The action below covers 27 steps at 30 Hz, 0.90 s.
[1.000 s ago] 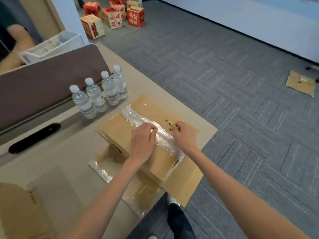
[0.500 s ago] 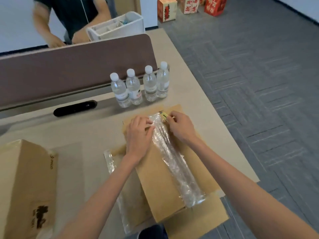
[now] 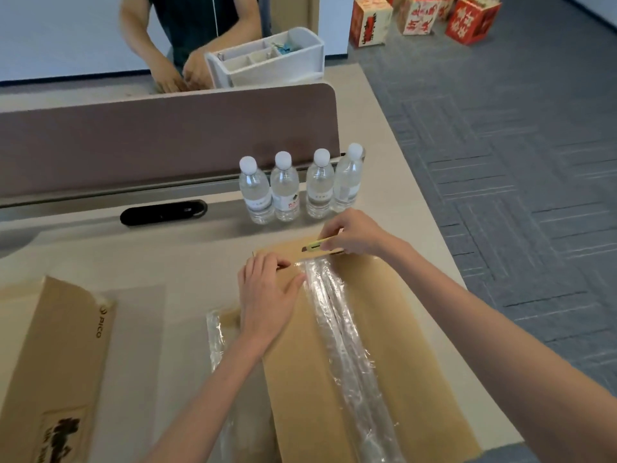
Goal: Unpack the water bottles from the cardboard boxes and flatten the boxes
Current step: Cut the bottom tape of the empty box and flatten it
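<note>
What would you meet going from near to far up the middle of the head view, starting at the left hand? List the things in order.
left hand → knife → water bottles → brown divider → white organiser

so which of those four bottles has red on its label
The second bottle from the left; no other label shows red.

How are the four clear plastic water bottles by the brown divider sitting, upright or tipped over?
Upright. The four clear plastic water bottles stand in a row on their bases on the beige desk, white caps pointing up.
</note>
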Each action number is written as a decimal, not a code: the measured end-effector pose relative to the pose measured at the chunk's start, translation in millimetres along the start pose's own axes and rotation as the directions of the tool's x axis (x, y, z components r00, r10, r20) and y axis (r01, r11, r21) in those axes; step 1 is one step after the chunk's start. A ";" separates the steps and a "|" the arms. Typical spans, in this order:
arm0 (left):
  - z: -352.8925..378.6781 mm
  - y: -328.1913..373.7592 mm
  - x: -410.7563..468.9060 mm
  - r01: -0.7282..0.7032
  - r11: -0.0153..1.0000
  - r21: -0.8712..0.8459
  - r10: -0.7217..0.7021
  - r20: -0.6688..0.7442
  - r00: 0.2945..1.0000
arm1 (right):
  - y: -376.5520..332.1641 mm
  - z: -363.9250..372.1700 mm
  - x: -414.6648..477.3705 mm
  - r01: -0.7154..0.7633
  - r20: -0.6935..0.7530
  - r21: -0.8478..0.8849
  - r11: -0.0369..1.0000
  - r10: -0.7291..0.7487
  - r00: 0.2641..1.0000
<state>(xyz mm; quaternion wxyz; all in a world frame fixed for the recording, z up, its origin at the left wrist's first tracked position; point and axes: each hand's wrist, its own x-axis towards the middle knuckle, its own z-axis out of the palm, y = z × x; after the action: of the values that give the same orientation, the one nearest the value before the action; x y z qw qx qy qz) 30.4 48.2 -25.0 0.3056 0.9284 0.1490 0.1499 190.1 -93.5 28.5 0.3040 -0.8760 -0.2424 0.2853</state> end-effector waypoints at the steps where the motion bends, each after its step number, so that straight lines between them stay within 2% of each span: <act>1: -0.1 -0.6 -0.1 -0.001 1.000 -0.012 0.001 0.007 1.000 | 0.2 -4.1 4.5 0.001 0.053 0.003 1.000 -0.001 0.999; 5: -2.7 0.0 2.4 0.009 0.999 -0.036 -0.009 0.016 1.000 | 0.9 -15.0 17.6 0.013 0.211 0.000 1.000 -0.013 0.977; 12: -2.5 -0.1 8.4 0.014 0.999 -0.032 -0.013 0.038 0.999 | -3.6 -22.4 32.3 -0.028 0.356 0.011 1.000 0.023 0.934; 18: -2.6 -1.3 9.5 0.051 0.998 -0.045 -0.048 0.059 0.997 | -15.8 -23.5 44.2 -0.037 0.480 -0.049 0.998 0.056 0.876; 24: -1.1 1.1 6.9 0.024 0.999 -0.043 -0.021 0.082 0.996 | -32.3 -24.9 54.5 0.020 0.562 -0.267 0.963 0.139 0.815; 27: 0.6 0.5 6.9 0.007 1.000 -0.029 -0.004 0.095 0.996 | -32.4 -26.7 56.2 0.026 0.579 -0.301 0.953 0.161 0.799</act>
<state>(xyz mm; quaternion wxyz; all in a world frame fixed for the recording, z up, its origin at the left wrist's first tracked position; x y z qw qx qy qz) 37.0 50.0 -23.9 0.3261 0.9295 0.1349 0.1071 239.6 -47.8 47.9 0.0680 -0.7848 -0.3334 0.5180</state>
